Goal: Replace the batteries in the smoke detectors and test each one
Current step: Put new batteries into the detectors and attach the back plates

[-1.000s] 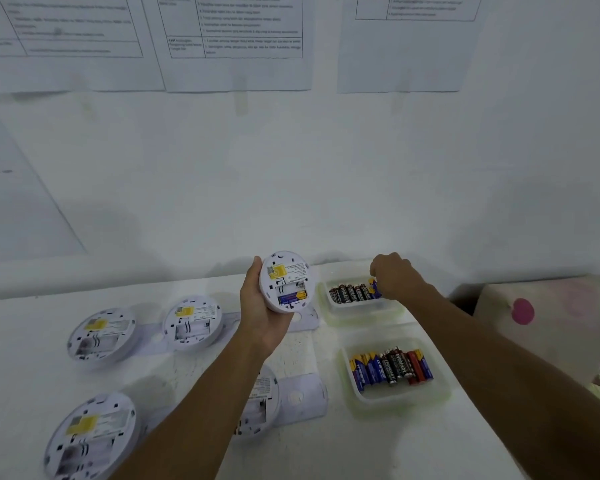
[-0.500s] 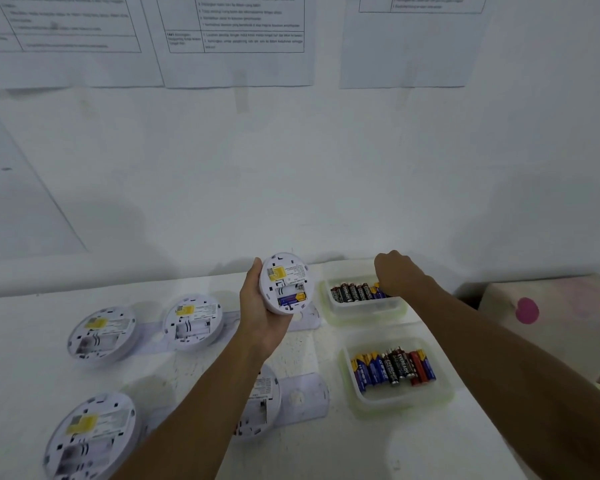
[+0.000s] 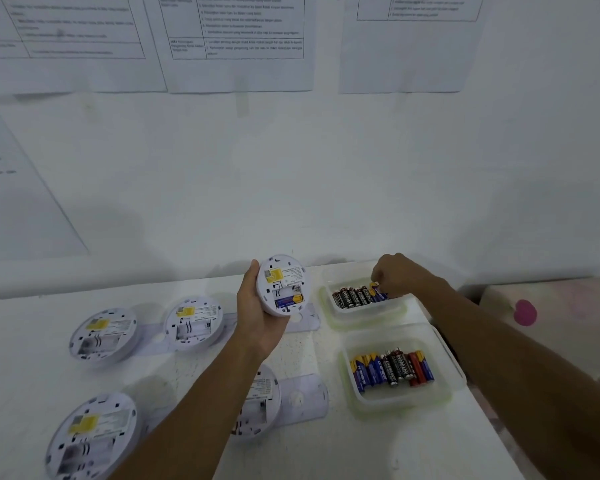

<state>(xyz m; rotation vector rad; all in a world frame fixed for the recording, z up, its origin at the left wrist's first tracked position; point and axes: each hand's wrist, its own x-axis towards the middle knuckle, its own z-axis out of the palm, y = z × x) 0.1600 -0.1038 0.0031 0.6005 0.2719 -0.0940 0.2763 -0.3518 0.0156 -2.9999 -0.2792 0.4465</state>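
Observation:
My left hand (image 3: 257, 317) grips a round white smoke detector (image 3: 282, 284) above the table, its back facing me; one blue battery sits in the open bay and the slot above it is empty. My right hand (image 3: 395, 273) reaches into the far plastic tray (image 3: 368, 315) and pinches a blue and yellow battery (image 3: 376, 291) at the right end of a row of black batteries (image 3: 352, 296). The near tray (image 3: 400, 398) holds several blue, black and red batteries (image 3: 392, 370).
Other detectors lie back-up on the white table: two at the left (image 3: 103, 336) (image 3: 193, 323), one at the front left (image 3: 92, 436), one under my left forearm (image 3: 257, 403). Flat mounting plates (image 3: 303, 394) lie beside them. Printed sheets hang on the wall (image 3: 236, 43).
My right hand stayed at the far tray's right end and its fingers closed on the blue and yellow battery. My left hand kept the detector almost still.

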